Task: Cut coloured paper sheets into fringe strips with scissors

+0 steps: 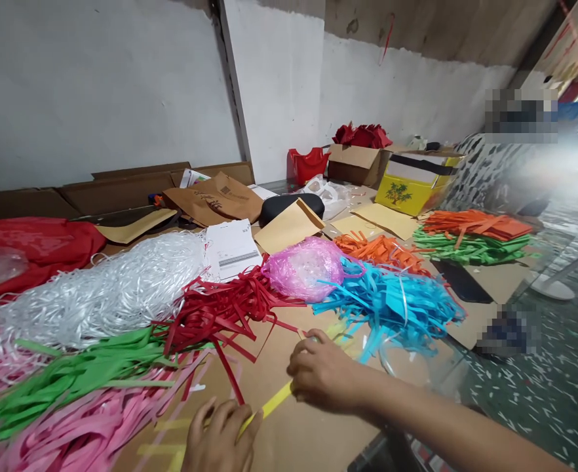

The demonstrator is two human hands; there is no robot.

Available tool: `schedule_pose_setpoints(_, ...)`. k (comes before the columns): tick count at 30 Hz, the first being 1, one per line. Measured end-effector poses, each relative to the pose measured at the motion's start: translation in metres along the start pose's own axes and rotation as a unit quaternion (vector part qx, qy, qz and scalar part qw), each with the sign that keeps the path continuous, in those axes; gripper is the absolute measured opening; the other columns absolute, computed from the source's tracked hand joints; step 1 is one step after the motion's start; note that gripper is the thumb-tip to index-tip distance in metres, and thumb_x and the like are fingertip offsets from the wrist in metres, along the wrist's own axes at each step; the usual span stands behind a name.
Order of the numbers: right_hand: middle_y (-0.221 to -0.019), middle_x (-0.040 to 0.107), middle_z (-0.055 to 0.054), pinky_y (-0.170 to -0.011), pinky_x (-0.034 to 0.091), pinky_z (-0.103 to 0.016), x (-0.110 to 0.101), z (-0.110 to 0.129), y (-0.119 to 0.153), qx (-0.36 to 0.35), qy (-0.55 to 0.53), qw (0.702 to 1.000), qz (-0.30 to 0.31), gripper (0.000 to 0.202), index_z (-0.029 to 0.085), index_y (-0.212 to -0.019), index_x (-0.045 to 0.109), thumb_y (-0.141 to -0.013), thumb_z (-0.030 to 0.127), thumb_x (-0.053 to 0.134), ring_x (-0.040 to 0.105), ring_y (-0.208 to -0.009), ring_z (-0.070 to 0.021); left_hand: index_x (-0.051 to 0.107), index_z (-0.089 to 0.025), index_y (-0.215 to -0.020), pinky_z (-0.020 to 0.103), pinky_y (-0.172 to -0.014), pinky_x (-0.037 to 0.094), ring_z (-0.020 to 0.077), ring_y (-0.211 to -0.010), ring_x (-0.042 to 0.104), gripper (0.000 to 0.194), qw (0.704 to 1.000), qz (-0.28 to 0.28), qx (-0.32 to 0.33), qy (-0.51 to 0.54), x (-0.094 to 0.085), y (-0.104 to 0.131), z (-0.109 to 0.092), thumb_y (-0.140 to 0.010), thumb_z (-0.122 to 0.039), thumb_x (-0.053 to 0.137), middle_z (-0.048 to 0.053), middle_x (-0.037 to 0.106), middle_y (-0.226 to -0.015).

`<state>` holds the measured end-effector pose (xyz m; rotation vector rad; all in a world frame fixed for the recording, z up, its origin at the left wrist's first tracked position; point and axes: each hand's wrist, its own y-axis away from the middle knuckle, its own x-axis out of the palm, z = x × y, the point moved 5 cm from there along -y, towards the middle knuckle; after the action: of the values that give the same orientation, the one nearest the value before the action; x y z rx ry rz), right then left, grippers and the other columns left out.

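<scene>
A yellow paper strip (275, 405) lies on the brown cardboard (313, 439) at the near edge. My left hand (220, 438) pinches its near end at the bottom of the view. My right hand (321, 372) grips the same strip further along, fingers curled over it. Just beyond my right hand lies a heap of blue paper strips (392, 301). A tangle of red paper strips (225, 308) spreads beyond my left hand.
Green strips (63, 380), pink strips (73, 432) and white ribbon (102, 288) fill the left. A pink plastic bag (305, 267), orange strips (382, 250), an orange and green stack (473, 236), a yellow box (414, 183) and brown envelopes (289, 226) sit further back.
</scene>
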<state>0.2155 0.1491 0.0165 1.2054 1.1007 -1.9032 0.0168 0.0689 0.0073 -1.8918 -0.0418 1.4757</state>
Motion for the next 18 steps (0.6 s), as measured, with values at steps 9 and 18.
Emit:
schedule_pose_setpoints(9,-0.105,0.075,-0.003,-0.097,0.029,-0.04,-0.014,-0.002,-0.012,0.022,-0.001,1.0,0.005,0.01,0.02,-0.103,0.068,-0.098,0.024,0.061,0.059,-0.105,-0.0195,0.069,-0.024,-0.078,0.046,-0.104,0.031,0.0205,-0.084,0.061,0.025,1.0,-0.005,0.005,-0.021,-0.002,-0.02,-0.01,-0.093,-0.02,0.05,-0.002,0.07,-0.072)
schedule_pose_setpoints(18,-0.08,0.067,-0.002,-0.076,0.03,-0.04,0.021,0.049,-0.015,-0.088,0.152,0.984,-0.039,0.018,0.016,-0.084,0.065,-0.099,0.021,0.057,0.05,-0.076,-0.0199,0.072,-0.023,-0.091,0.04,-0.1,0.033,0.0189,-0.097,0.065,0.035,0.996,-0.004,0.041,-0.08,-0.002,0.005,-0.019,-0.098,-0.012,0.04,0.001,0.075,-0.081)
